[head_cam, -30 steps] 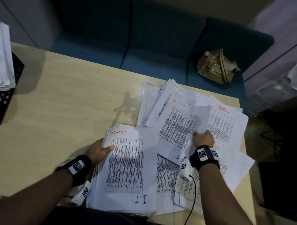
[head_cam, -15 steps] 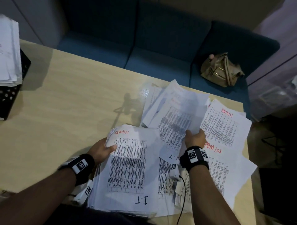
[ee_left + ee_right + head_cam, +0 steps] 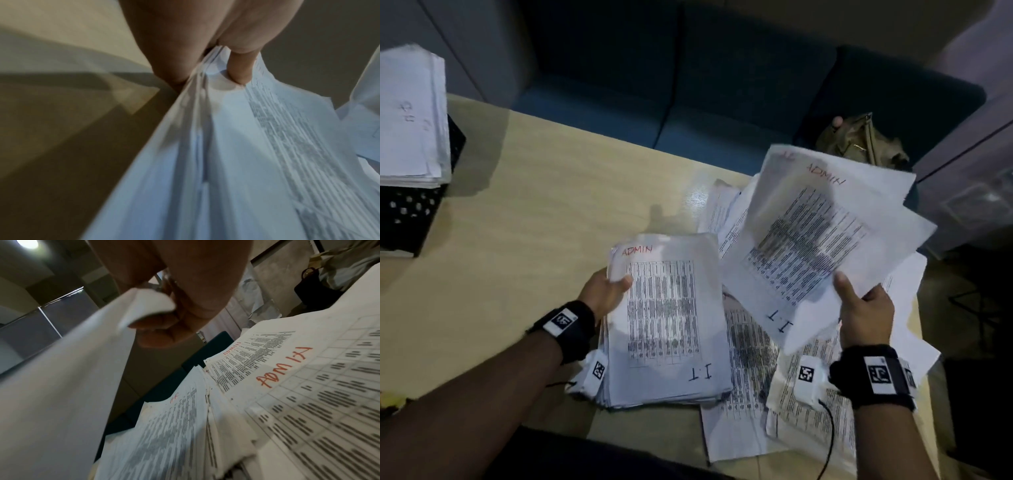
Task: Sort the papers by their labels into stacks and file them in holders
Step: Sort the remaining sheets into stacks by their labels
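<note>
Papers (image 3: 822,240) lifted off the loose pile (image 3: 808,404) sit pinched in our right hand (image 3: 866,315), our left hand (image 3: 602,291) clasping the stack (image 3: 667,318); sorting proceeds, and next we judge label-matching necessary.

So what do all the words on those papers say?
"ADMIN", red, and "I.T", black: top sheet of the stack the left hand grips.
"ADMIN" and "I.T": the raised sheet the right hand holds.
"ADMIN", red: a loose sheet on the table.
Filed papers: handwriting unreadable.
Printed tables: too small.
</note>
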